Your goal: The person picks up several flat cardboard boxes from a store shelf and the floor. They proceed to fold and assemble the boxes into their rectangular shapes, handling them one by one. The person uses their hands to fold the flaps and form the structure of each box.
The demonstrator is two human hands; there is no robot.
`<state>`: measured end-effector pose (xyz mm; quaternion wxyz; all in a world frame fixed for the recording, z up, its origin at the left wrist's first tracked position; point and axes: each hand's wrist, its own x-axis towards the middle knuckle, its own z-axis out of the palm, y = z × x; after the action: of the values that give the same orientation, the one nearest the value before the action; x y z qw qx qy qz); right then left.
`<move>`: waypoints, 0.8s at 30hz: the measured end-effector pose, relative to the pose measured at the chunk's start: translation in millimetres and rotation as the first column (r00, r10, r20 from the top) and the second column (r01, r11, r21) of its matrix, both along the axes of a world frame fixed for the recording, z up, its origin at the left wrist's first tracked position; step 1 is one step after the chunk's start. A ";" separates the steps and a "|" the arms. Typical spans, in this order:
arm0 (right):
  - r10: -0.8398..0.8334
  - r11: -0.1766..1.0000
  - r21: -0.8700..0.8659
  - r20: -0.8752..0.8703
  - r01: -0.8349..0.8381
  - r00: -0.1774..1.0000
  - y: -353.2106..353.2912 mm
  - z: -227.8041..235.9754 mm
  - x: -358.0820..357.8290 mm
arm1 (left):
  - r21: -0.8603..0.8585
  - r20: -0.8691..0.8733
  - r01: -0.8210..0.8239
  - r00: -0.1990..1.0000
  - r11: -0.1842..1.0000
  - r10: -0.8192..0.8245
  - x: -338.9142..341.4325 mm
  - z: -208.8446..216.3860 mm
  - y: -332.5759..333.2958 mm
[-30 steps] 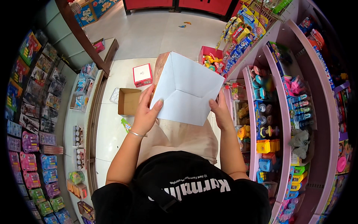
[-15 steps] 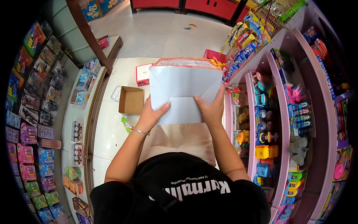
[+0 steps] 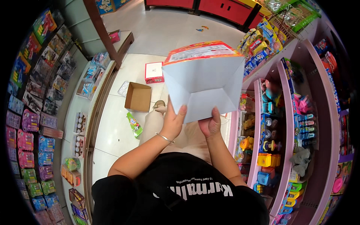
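Fingers of both hands clamp the lower edge of a white carton, held up at chest height.

Far left, toy packs line the wall; an open brown box sits on the floor. Left hand grips the white carton, right hand beside it, pink shelves right.

Toy shop aisle, tiled floor.

Pink tiered shelves on the right packed with boxed toys and plastic vehicles; wall racks on the left hung with rows of blister-packed toys; low white display counter holding small sets; open cardboard carton and loose packets on the floor; red cabinets at the far end.
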<state>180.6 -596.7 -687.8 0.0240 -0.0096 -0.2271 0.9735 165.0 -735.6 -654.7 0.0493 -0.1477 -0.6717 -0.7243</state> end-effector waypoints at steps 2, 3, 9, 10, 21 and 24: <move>0.012 0.985 0.173 -0.075 0.002 0.997 -1.4 22.0 5.0 | -0.013 0.134 0.071 0.989 0.997 -0.068 -3.0 1.4 -7.3; -0.063 0.962 0.265 -0.033 0.070 0.997 -3.5 24.0 6.0 | -0.012 0.201 0.104 0.974 0.994 -0.100 -6.2 1.6 -11.2; -0.161 0.811 0.551 -0.111 0.196 0.981 7.6 31.1 9.3 | -0.560 -0.450 -0.455 0.869 0.692 0.207 -29.9 18.1 -40.6; -0.106 0.798 0.580 -0.133 0.164 0.985 8.5 30.5 13.8 | -0.674 -0.576 -0.555 0.808 0.487 0.123 -29.8 34.5 -43.2; 0.146 0.822 0.569 -0.183 -0.016 0.972 15.5 54.9 30.0 | -0.696 -0.227 0.019 0.943 0.718 -0.245 -36.1 46.1 -43.1; 0.145 0.833 0.553 -0.181 -0.022 0.973 14.0 61.7 27.9 | -0.675 -0.158 0.064 0.961 0.735 -0.229 -35.8 49.9 -41.9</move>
<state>208.4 -582.7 -626.1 0.0073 0.1130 -0.4920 0.8632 129.2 -777.5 -604.8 0.0137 -0.2913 -0.8607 -0.4173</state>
